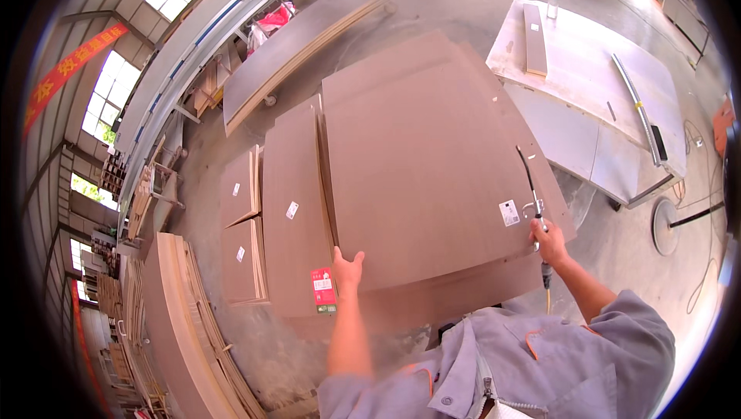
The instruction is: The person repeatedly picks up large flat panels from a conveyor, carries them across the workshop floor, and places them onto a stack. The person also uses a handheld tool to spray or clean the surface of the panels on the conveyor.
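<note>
A large brown panel (424,164) lies flat on top of a stack of similar panels. At its right side my right hand (549,241) is closed around an air blow gun (531,180), whose long thin black nozzle points away over the panel; a hose hangs below the handle. Close to the near left corner of this panel is my left hand (349,270), thumb and forefinger apart, holding nothing I can see. A white label (509,213) sticks to the large panel. Left of it lies a narrower brown panel (292,211) bearing a red tag (323,289) near its close end.
Smaller brown panels (241,187) lie farther left, beside long stacked boards (174,319). At right stands a pale worktable (594,56) with a board, a metal bar and a bottle. Behind is a long panel on a wheeled cart (309,41). A round-based stand (665,224) and cables occupy the right floor.
</note>
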Demonstrator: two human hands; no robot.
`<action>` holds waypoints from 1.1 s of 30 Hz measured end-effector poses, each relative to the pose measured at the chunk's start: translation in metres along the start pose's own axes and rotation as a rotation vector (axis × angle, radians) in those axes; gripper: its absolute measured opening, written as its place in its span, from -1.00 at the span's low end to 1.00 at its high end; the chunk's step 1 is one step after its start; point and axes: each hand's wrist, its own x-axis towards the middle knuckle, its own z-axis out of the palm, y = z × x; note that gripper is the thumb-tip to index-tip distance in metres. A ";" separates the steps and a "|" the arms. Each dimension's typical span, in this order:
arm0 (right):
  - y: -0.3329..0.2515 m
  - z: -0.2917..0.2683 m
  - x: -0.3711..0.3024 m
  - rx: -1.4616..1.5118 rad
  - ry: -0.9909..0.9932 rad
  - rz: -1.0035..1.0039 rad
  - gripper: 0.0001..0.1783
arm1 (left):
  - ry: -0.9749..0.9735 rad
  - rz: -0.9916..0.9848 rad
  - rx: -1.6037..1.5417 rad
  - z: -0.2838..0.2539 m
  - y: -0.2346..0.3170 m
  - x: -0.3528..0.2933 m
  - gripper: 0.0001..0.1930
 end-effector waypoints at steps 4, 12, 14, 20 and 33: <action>0.043 -0.030 0.020 0.044 -0.062 0.179 -0.33 | -0.008 -0.032 -0.069 0.002 -0.018 -0.002 -0.13; 0.013 -0.047 -0.046 0.056 -0.408 0.361 -0.36 | -0.098 0.058 -0.120 -0.027 -0.041 -0.068 -0.14; -0.014 0.017 -0.090 -0.045 -0.636 0.416 -0.50 | -0.101 0.104 -0.177 -0.032 -0.069 -0.097 -0.18; -0.076 0.186 -0.164 0.055 -0.732 0.205 -0.45 | -0.140 0.013 -0.272 -0.082 -0.232 -0.291 -0.35; -0.086 0.514 -0.517 -0.217 -1.648 -0.299 -0.49 | 0.614 -1.095 -0.406 -0.154 -0.467 -0.685 -0.41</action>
